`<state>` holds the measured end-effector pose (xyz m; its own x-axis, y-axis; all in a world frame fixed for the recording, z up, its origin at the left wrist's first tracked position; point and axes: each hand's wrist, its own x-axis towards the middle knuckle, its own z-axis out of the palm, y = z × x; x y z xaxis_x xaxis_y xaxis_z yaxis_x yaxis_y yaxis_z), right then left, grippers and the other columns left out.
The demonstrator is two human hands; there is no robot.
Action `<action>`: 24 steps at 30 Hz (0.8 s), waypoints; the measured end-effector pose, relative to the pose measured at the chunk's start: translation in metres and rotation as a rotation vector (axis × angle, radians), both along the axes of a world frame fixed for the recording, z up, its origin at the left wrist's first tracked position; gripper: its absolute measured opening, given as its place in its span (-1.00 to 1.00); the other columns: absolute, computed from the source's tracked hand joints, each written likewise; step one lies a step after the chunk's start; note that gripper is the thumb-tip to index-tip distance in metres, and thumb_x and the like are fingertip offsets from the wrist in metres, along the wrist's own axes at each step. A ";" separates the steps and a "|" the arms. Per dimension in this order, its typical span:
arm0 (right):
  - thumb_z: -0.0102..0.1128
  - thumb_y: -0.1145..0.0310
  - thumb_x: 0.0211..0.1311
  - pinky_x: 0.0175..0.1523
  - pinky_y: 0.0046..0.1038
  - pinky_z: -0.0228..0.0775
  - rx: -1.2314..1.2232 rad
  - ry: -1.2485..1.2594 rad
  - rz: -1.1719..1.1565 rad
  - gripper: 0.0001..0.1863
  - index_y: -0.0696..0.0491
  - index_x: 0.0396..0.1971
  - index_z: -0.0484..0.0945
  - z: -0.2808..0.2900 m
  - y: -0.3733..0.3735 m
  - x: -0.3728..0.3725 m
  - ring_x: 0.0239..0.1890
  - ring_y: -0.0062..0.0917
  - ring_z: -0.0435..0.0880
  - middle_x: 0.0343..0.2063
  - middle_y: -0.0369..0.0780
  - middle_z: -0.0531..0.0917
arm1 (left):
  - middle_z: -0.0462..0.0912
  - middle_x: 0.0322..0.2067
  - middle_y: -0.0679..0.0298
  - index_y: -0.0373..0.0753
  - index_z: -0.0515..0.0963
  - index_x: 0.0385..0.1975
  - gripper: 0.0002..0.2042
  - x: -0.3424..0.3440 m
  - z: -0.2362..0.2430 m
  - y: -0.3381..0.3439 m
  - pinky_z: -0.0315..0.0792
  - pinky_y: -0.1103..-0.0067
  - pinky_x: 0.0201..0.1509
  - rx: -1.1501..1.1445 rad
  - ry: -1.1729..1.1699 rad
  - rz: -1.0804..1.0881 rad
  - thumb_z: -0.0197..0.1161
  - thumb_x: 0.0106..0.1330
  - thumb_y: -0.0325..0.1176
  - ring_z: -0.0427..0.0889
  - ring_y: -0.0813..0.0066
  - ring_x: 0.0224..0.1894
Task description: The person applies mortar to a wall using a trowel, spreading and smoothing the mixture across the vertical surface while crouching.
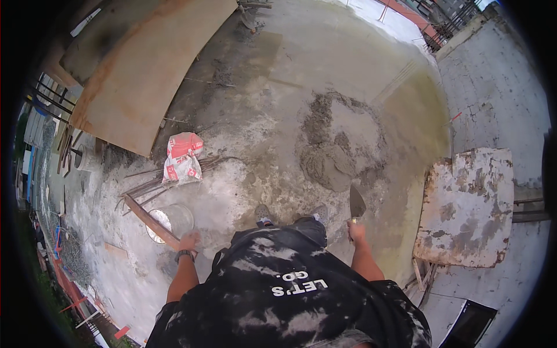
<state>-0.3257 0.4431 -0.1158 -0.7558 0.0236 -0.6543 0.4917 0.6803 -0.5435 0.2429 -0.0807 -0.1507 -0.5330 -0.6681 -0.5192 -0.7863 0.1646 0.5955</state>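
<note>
My right hand (357,232) is closed round the handle of a pointed trowel (357,203), its blade aimed forward, away from me. Ahead of the blade, a mound of wet mortar (328,166) sits on the concrete, with a rough ring of the same mix spreading behind it. On the other side, my left hand (189,241) grips the near end of a long wooden board (152,221). That board slants away to the left, over a pale bucket (180,217) with white inside. A watch is on my left wrist.
A red and white sack (184,158) rests beside thin rods (148,187) at left. Large plywood sheets (151,64) stand at far left. A paint-worn panel (464,209) is at right, by a grey wall (493,93). Another bucket (87,158) stands farther left.
</note>
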 end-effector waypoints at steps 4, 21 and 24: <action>0.34 0.17 0.29 -0.61 -0.35 0.32 0.059 -0.125 -0.037 -0.70 0.13 -0.45 0.66 0.015 0.018 0.034 -0.73 -0.52 0.48 -0.66 -0.27 0.55 | 0.79 -0.27 0.22 -0.21 0.73 -0.06 -0.72 -0.056 0.039 0.002 0.62 0.47 -0.21 0.360 0.048 0.473 0.29 0.28 -0.31 0.76 0.36 -0.29; 0.26 0.18 0.35 -0.69 -0.34 0.29 0.013 -0.108 -0.126 -0.70 0.12 -0.43 0.57 0.024 0.060 0.072 -0.78 -0.49 0.44 -0.71 -0.29 0.47 | 0.79 -0.21 0.11 -0.27 0.72 -0.04 -0.64 -0.115 0.041 -0.020 0.60 0.43 -0.12 0.263 0.077 0.152 0.36 0.27 -0.17 0.74 0.36 -0.26; 0.26 0.19 0.35 -0.68 -0.33 0.30 0.048 -0.142 -0.104 -0.71 0.11 -0.44 0.57 0.027 0.059 0.077 -0.78 -0.49 0.45 -0.71 -0.29 0.48 | 0.79 -0.20 0.11 -0.25 0.73 -0.04 -0.63 -0.111 0.035 -0.014 0.60 0.43 -0.13 0.261 0.095 0.181 0.38 0.25 -0.16 0.74 0.35 -0.27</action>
<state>-0.2490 0.5021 -0.0887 -0.6480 0.1306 -0.7503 0.6300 0.6455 -0.4318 0.1316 -0.0948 -0.1158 -0.4721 -0.6070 -0.6393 -0.7278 -0.1407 0.6712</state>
